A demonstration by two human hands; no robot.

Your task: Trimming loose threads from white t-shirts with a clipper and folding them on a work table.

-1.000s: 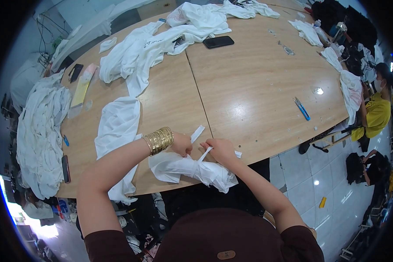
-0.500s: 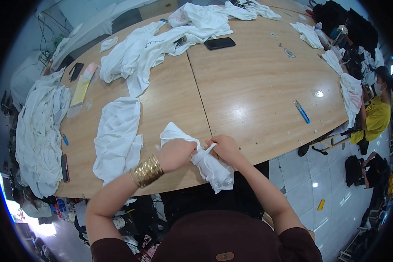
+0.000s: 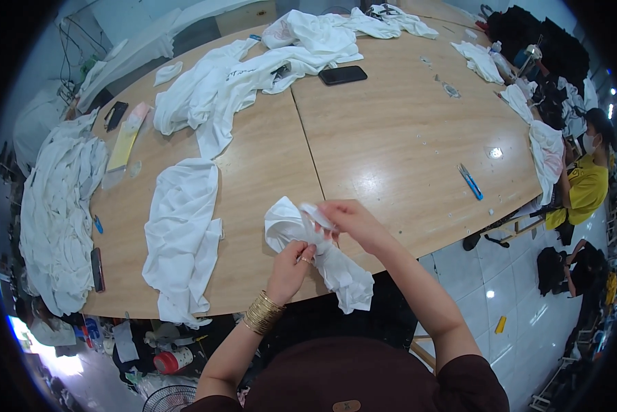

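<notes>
A bunched white cloth piece (image 3: pixel 343 273) lies across the near edge of the table, its lower end hanging over. My left hand (image 3: pixel 288 273), with gold bangles at the wrist, pinches the cloth's left side between thumb and fingers. Just above it, my right hand (image 3: pixel 353 221) is closed on a raised fold of the same cloth, slightly blurred. Left of my hands, a long crumpled white garment (image 3: pixel 181 230) lies flat, touched by neither hand.
White garments (image 3: pixel 226 93) are heaped at the far side and a tall pile (image 3: pixel 61 213) at the left. A black phone (image 3: pixel 343 75) lies beyond my hands. Blue-handled thread snips (image 3: pixel 470 182) rest to the right. A person in yellow (image 3: pixel 586 184) sits at the right edge.
My right hand has moved up and away from me, lifting a fold of the cloth. My left hand has come lower and turned, now pinching the cloth. The cloth has shifted slightly right.
</notes>
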